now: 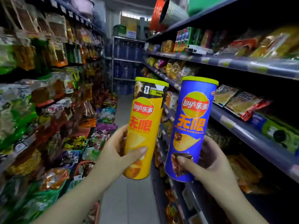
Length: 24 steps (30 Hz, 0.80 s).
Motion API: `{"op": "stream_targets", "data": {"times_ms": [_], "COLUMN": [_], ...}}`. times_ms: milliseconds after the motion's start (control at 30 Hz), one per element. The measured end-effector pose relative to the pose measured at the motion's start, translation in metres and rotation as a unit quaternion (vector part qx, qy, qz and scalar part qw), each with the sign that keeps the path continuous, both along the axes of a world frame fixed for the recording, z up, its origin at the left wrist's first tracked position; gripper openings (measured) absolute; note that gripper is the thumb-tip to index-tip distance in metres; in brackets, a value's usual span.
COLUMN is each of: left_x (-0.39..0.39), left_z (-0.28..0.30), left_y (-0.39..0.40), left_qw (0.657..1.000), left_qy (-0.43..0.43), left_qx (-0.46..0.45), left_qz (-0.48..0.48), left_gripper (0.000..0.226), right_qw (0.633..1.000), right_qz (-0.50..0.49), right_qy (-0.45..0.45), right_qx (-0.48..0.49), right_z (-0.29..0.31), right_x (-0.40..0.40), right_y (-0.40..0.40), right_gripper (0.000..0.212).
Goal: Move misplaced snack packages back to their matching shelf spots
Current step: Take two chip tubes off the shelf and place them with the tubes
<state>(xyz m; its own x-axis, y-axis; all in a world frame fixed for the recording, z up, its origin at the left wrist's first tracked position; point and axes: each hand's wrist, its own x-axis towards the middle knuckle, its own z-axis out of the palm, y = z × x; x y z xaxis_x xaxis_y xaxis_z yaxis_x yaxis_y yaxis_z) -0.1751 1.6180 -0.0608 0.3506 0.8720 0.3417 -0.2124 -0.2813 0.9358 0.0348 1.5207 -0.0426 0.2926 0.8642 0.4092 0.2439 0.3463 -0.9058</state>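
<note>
- While my left hand (pixel 120 152) wraps its fingers (pixel 137 151) around the lower half of the yellow chip can (pixel 146 126), the thumb lies across the front of the can and the rest curl behind it.
- My right hand (pixel 208 162) is closed on the lower part of the blue chip can (pixel 192 126) in the same way, thumb pressed on the front near the base, the other fingers wrapped round the far side.
- Both cans stand nearly upright in the air over the aisle floor (pixel 129 199), side by side and just apart, each with a yellow-green lid; the yellow one leans slightly to the right.
- Neither can sits on a shelf; the blue one is held just in front of the right-hand shelving (pixel 242 126).
- That shelving carries flat snack bags (pixel 239 102) lying on its boards.
- On my left, hanging packets (pixel 53 39) and loose sweets fill the left-hand racks, blurred.
</note>
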Motion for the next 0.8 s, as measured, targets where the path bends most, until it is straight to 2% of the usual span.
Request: {"op": "stream_targets", "data": {"times_ms": [200,400,600,800], "left_x": [0.049,0.113,0.172,0.212], "left_z": [-0.004,0.005,0.037,0.028], "left_y": [0.145,0.289,0.438,0.580], "left_qw": [1.000,0.999,0.998,0.999], "left_qy": [-0.006,0.003,-0.007,-0.026], "left_qx": [-0.002,-0.005,0.007,0.003], "left_qz": [-0.029,-0.047,-0.055,-0.038], "left_gripper": [0.068,0.076,0.059,0.054], "right_qw": [0.999,0.999,0.998,0.998], "right_qz": [-0.027,-0.033,-0.039,-0.052], "right_qy": [0.016,-0.004,-0.035,-0.036], "right_qx": [0.005,0.011,0.023,0.024], "right_z": [-0.011,-0.004,0.027,0.025], "right_x": [0.034,0.094,0.152,0.185], "right_y": [0.134,0.277,0.431,0.581], "right_gripper": [0.072,0.058,0.059,0.066]}}
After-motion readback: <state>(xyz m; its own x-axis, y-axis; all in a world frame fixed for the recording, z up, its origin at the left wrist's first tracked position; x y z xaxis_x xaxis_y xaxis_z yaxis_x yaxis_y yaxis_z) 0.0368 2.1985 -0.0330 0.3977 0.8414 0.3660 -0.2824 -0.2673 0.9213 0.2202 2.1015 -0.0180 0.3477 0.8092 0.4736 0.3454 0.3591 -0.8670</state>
